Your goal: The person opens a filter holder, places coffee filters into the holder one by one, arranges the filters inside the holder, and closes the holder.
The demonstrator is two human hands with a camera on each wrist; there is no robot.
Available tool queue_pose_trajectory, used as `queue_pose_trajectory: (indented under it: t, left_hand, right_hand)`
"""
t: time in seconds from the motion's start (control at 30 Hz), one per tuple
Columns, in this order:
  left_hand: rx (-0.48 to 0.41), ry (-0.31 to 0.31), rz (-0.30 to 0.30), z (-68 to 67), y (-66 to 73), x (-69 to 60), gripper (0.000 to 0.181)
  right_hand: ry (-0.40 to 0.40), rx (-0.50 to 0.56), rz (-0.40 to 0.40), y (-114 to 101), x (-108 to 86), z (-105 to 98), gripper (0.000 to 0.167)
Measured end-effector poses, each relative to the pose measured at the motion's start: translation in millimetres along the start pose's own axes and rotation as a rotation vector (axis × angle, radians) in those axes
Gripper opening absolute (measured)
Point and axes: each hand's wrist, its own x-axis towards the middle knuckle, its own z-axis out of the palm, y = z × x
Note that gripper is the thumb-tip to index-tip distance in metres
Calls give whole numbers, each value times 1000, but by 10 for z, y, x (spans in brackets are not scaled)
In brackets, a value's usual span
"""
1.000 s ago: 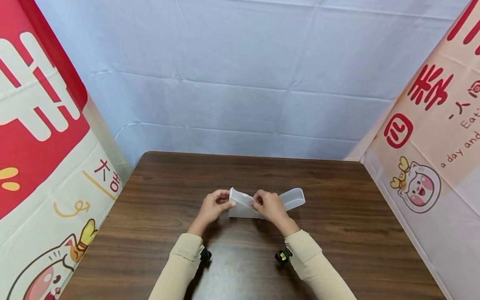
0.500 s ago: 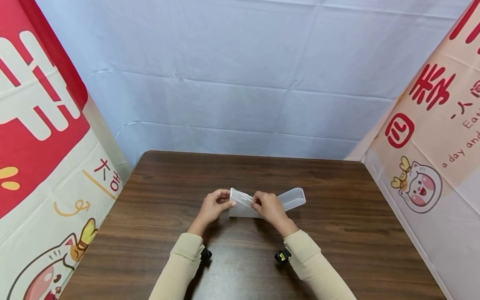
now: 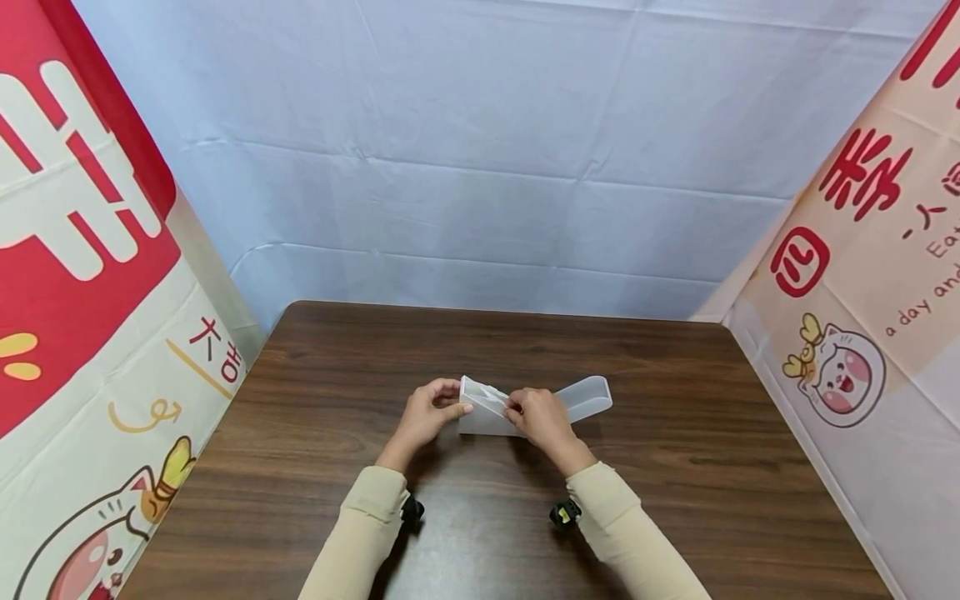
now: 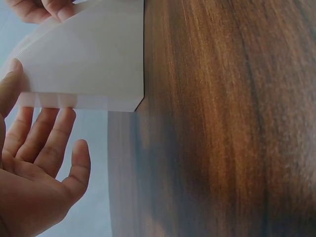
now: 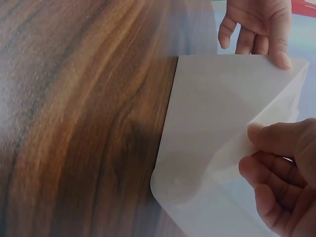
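A white translucent plastic box [image 3: 487, 422] with a slanted open top stands on the wooden table. Its clear lid [image 3: 588, 398] is swung out to the right. At the box's left end my left hand [image 3: 429, 414] holds it, thumb [image 4: 12, 81] on the near face and fingers against the end wall. My right hand [image 3: 542, 414] is at the slanted opening, thumb and fingers bent together at the rim. Thin white material [image 3: 491, 392] shows inside the opening and seems pinched there; the fingertips partly hide it, and its kind is unclear.
The dark wooden table [image 3: 360, 358] extends around the box on all sides. Behind it hangs a pale blue cloth [image 3: 465, 167]. Printed cloths [image 3: 847, 350] flank the table at left and right.
The white material at the opening has shifted and changed shape, lying lower towards the right hand. My right hand has dipped very slightly. The left hand and the box stay put.
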Motion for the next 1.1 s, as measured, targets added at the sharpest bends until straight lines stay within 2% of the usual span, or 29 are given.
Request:
queue_pose_trajectory:
  t: [0.2, 0.33, 0.47, 0.63, 0.9, 1.1]
  left_hand:
    - [-15, -3, -28, 12, 34, -13, 35]
    - [-19, -12, -6, -9, 205, -68, 34]
    - [-5, -31, 16, -42, 389, -130, 33]
    - [-3, -41, 1, -57, 440, -140, 33]
    - [-11, -44, 21, -55, 396, -131, 33]
    - [-18, -20, -12, -30, 90, -22, 37]
  right_hand:
    - [-23, 21, 54, -7, -17, -27, 10]
    - [-34, 52, 75, -9, -24, -59, 10]
    - [-22, 69, 64, -16, -28, -87, 9]
    - [5, 72, 58, -20, -33, -98, 9]
    - [39, 100, 77, -22, -77, -133, 11]
    - [27, 151, 73, -25, -115, -214, 11]
